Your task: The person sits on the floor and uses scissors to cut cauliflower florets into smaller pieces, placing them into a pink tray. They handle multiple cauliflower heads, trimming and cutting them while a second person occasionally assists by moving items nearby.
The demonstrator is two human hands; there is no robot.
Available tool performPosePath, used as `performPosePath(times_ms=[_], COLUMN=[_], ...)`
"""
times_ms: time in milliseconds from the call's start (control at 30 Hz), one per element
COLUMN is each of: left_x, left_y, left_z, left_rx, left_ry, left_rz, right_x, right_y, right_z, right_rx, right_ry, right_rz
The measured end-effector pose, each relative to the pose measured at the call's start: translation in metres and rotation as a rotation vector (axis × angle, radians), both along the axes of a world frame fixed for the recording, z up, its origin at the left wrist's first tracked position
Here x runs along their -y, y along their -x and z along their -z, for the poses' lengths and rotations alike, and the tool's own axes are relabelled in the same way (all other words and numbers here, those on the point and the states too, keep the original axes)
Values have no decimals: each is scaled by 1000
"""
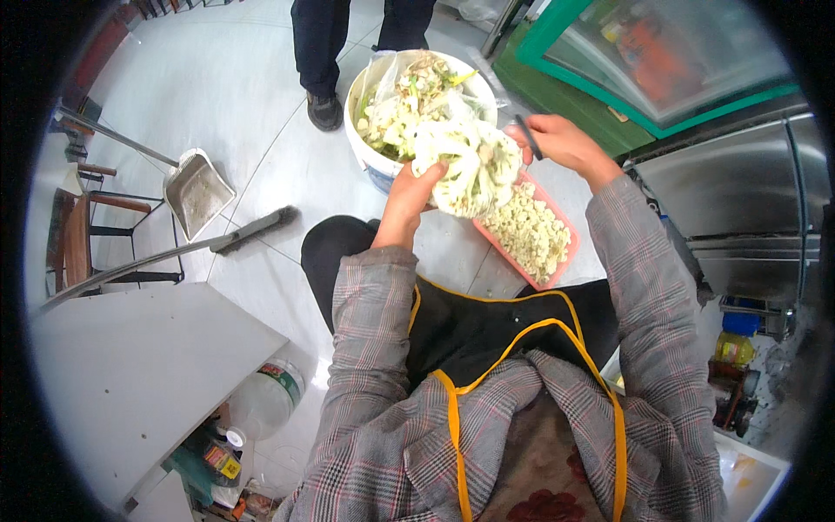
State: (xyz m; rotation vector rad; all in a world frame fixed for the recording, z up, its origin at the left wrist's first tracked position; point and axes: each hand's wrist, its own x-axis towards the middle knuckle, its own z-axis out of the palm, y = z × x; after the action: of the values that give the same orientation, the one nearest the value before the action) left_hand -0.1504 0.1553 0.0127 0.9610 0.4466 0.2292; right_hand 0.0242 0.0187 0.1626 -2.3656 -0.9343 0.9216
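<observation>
My left hand (415, 192) grips a large head of cauliflower (468, 166) from its left side, in front of me. Close to its right side, my right hand (554, 145) is closed around a small dark-handled tool (528, 138), perhaps a knife; its blade cannot be made out. Behind the cauliflower stands a white bucket (354, 124) lined with a clear plastic bag and filled with cauliflower trimmings and leaves (421, 81). Below and to the right, a pink plastic basket (566, 264) on the floor holds many small cauliflower florets (530, 231). The held cauliflower partly hides bucket and basket.
Another person's dark-trousered legs (323, 49) are just behind the bucket. A dustpan (197, 194) and a broom (258, 228) lie at the left, near a wooden chair (79, 241). A white board (150, 365) and a large plastic bottle (264, 401) are at lower left. Steel cabinets (724, 196) stand right.
</observation>
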Motion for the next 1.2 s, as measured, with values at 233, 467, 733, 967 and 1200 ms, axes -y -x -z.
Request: performPosePath(times_ms=[233, 467, 733, 967, 1200], left_x=[-4, -23, -19, 17, 13], left_y=[6, -6, 1, -12, -7], left_z=[-50, -77, -44, -40, -28], left_rx=[148, 90, 370, 374, 336], left_ry=[77, 29, 222, 323, 300], left_rz=[221, 394, 182, -49, -118], right_x=[78, 73, 63, 36, 72], right_y=[-23, 19, 27, 39, 13], right_z=[50, 52, 72, 57, 1], right_rx=[-583, -1067, -1229, -744, 547], right_ry=[-482, -705, -993, -792, -67], right_rz=[469, 409, 484, 455, 91])
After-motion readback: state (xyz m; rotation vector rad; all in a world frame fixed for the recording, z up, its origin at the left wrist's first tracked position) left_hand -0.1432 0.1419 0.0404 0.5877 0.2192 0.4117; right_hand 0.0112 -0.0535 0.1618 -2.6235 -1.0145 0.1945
